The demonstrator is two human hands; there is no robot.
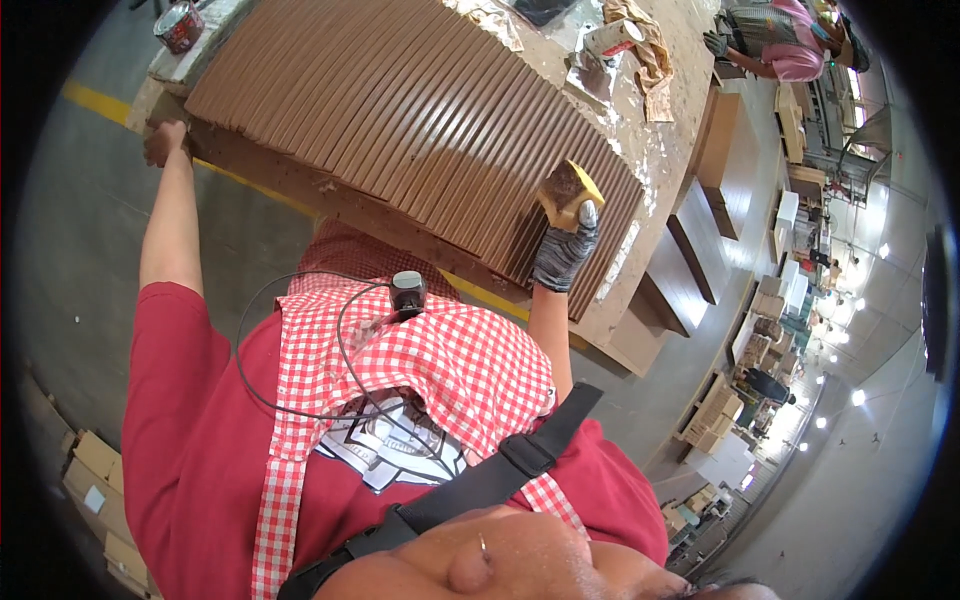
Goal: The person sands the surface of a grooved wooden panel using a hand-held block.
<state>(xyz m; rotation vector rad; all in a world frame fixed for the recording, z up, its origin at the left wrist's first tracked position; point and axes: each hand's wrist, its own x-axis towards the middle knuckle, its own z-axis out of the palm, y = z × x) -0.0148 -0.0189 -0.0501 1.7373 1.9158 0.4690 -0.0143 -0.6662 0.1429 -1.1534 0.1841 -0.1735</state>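
Note:
A yellow sponge, stained dark brown on its face, is held in my right hand, which wears a grey knit glove. The sponge lies against the right part of a row of brown grooved strips, packed side by side on a workbench. Over there the strips look darker and shinier than at the left end. My bare left hand is at the bench's left corner with its fingers curled. Whatever those fingers hold, if anything, is hidden.
On the bench's far side are a white and red can and crumpled brown paper. A paint tin stands at the far left. Brown panels lean to the right. A person in pink works beyond.

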